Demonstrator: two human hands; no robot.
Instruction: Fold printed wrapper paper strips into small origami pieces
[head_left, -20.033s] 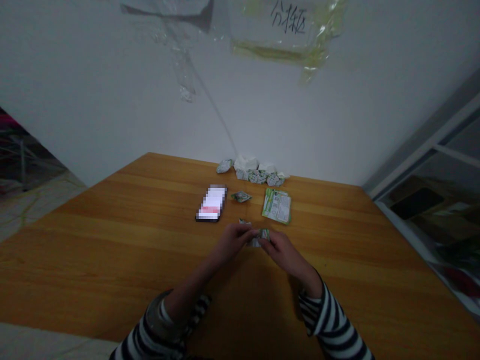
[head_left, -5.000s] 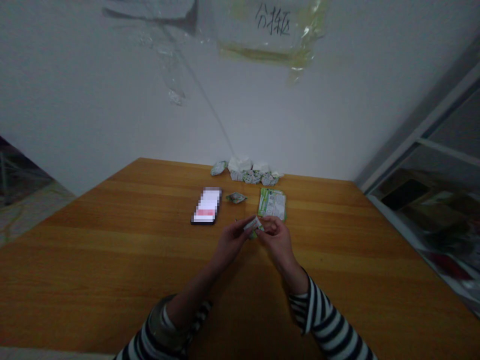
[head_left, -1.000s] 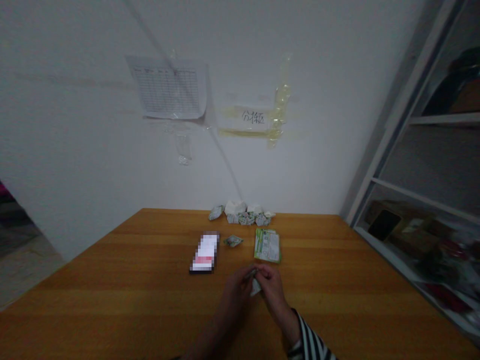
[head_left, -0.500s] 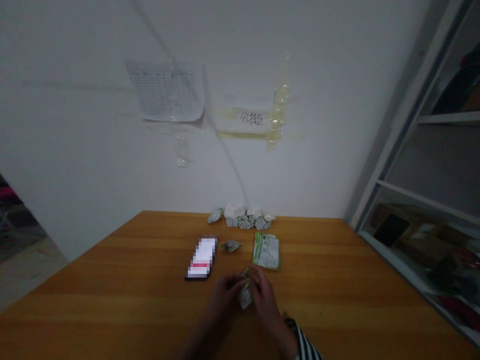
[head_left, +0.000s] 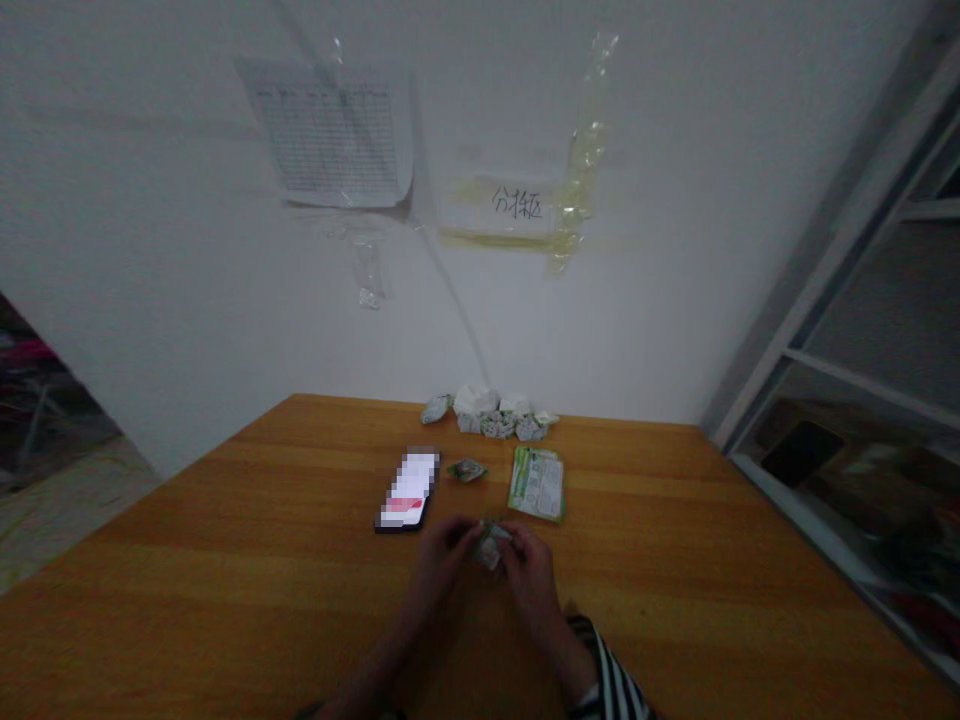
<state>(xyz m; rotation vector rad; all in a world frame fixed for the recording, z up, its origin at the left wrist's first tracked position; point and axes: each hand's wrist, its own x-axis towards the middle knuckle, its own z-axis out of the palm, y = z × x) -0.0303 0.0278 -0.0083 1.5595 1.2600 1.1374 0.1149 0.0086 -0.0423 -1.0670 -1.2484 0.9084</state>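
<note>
Just above the table's near part, a small white and green packet (head_left: 492,549) is pinched between both hands. My left hand (head_left: 441,550) has its fingers closed on the packet's left side. From the right, my right hand (head_left: 531,562) grips the other side with thumb and fingers. The print on the packet is too small to read. Beyond the hands lies a crumpled green and white packet (head_left: 468,470). To its right is a flat stack of green and white packets (head_left: 537,486).
A phone (head_left: 409,490) with a lit, blurred screen lies left of the hands. Several crumpled white packets (head_left: 495,418) line the wooden table's (head_left: 247,520) back edge by the wall. Shelving (head_left: 832,400) stands at the right. A printed sheet (head_left: 341,135) is taped to the wall.
The packet hung narrow and upright between my hands; now it shows wider and flatter, with my hands on its two sides. My view has tilted down slightly.
</note>
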